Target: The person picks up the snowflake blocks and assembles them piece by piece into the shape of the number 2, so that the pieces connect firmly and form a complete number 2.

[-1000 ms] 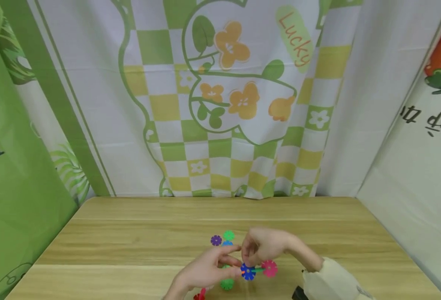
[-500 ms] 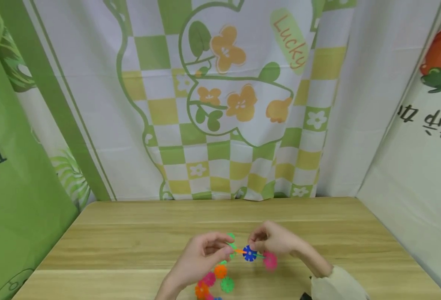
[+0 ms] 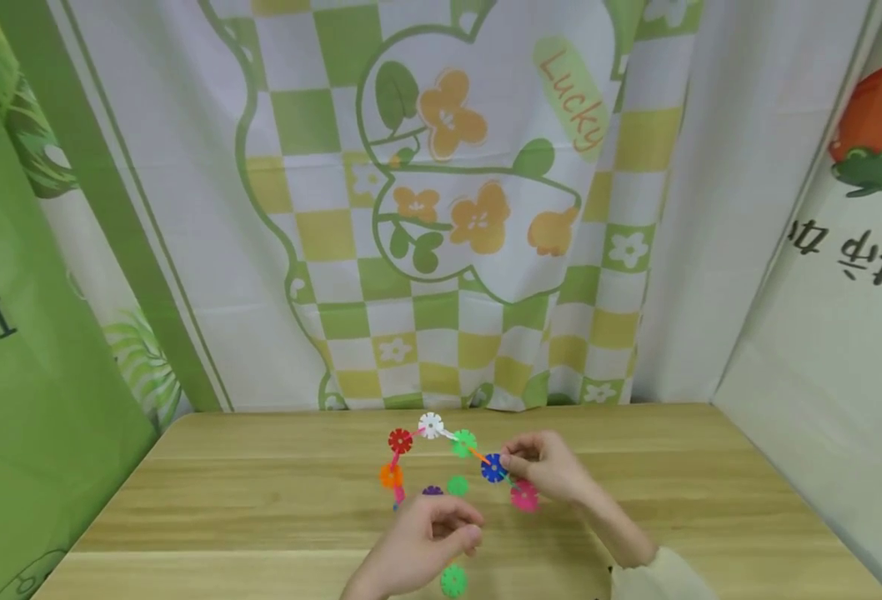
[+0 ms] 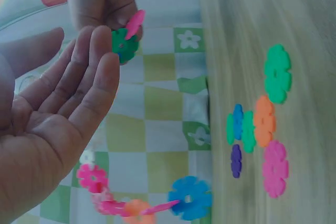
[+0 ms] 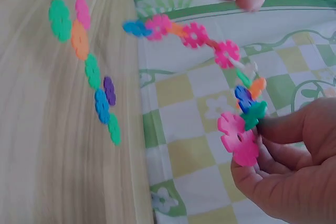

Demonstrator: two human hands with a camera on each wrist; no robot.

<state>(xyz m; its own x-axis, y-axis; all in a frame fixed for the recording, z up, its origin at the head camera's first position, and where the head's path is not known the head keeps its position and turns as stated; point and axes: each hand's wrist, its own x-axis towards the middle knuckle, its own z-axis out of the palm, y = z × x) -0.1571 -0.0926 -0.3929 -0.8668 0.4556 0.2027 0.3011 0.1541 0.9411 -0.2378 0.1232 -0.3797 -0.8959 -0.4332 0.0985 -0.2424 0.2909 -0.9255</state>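
My right hand (image 3: 553,471) pinches one end of a chain of interlocking plastic snowflake discs, near a dark blue disc (image 3: 493,467). In the right wrist view, a green disc (image 5: 254,115) and a pink disc (image 5: 239,139) sit at its fingertips. The chain hangs in a curve above the table, through a white disc (image 3: 430,425) and a red disc (image 3: 400,442), to a light blue disc (image 4: 190,198) at its free end. My left hand (image 3: 429,537) is apart from the chain, holding nothing, its fingers relaxed and palm showing in the left wrist view.
Several loose discs lie on the wooden table (image 3: 261,483), among them a green one (image 3: 453,581), a purple one (image 5: 109,91), an orange one (image 4: 264,121) and a pink one (image 4: 276,169). A patterned curtain (image 3: 478,333) hangs behind the table.
The chain has been lifted and now arcs toward the back of the table from my right hand. My left hand has let go of it and moved down, toward the front.
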